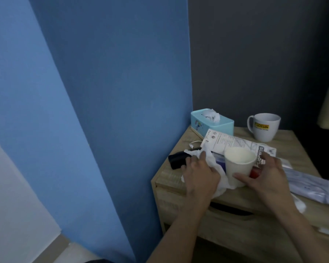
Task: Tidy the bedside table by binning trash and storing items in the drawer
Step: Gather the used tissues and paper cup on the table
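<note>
1. The left hand lies on a crumpled tissue at the lower middle of the frame, its grip bent over the white wad.
2. The right hand has its grip grasping a paper cup: the thumb is on the near side and the fingers are behind. The cup stands upright, touching the tissue.
3. Both things sit on the front part of the desk, above the drawer, which is closed.
4. A black object lies just left of the left hand, and a red item shows beside the cup.
5. A printed leaflet lies behind the cup.
6. Further back stand a teal tissue box and a white mug.
7. A plastic bag lies at the right edge.
</note>
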Available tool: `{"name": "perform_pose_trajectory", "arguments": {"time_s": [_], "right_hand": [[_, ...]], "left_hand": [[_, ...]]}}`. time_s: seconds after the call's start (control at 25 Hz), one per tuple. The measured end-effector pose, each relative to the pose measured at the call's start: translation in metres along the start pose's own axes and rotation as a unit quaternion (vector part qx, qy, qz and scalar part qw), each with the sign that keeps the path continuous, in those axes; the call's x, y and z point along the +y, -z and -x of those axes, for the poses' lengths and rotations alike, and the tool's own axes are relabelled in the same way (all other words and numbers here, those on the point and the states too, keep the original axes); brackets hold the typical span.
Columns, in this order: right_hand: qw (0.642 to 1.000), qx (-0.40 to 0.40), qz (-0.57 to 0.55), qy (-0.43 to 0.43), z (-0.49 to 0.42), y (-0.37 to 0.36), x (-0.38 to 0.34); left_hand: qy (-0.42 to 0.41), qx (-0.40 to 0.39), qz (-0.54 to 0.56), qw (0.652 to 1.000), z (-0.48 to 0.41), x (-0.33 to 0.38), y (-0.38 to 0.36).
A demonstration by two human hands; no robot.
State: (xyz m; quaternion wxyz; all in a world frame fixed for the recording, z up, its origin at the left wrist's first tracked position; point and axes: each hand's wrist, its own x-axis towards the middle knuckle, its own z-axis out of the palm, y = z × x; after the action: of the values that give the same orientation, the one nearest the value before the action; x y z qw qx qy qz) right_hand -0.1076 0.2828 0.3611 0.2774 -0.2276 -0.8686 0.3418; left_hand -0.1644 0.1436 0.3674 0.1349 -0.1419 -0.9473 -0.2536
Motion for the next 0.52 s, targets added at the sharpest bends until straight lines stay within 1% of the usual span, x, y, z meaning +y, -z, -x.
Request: {"name": "perform_pose_trajectory", "arguments": {"time_s": [0.12,0.16,0.24,0.32,0.36,0.4,0.44,0.48,0.52], "right_hand": [[1.0,-0.017,0.01,-0.005,0.018,0.018,-0.012],[1.0,-0.018,0.016,0.0,0.025,0.024,-0.016],[1.0,-0.01,0.019,0.01,0.043,0.036,-0.019],[0.999,0.01,0.023,0.028,0.062,0.051,-0.024],[0.999,0.013,0.03,0.029,0.068,0.057,-0.026],[0.999,0.012,0.04,0.024,0.074,0.062,-0.026],[0.999,0.01,0.045,0.021,0.082,0.065,-0.026],[0.999,0.009,0.045,0.028,0.089,0.065,-0.025],[0.998,0.007,0.039,0.043,0.094,0.063,-0.024]], "left_hand": [[-0.014,-0.032,0.01,0.999,0.017,-0.005,0.007],[-0.013,-0.049,0.031,0.998,0.022,-0.008,0.009],[0.001,-0.053,0.073,0.996,0.034,-0.014,0.011],[0.028,-0.057,0.145,0.987,0.043,-0.023,0.014],[0.042,-0.074,0.18,0.98,0.045,-0.027,0.015],[0.046,-0.104,0.184,0.976,0.046,-0.031,0.014],[0.028,-0.138,0.153,0.978,0.048,-0.036,0.013],[0.0,-0.158,0.097,0.983,0.05,-0.04,0.011],[-0.033,-0.16,0.044,0.986,0.05,-0.043,0.01]]}}
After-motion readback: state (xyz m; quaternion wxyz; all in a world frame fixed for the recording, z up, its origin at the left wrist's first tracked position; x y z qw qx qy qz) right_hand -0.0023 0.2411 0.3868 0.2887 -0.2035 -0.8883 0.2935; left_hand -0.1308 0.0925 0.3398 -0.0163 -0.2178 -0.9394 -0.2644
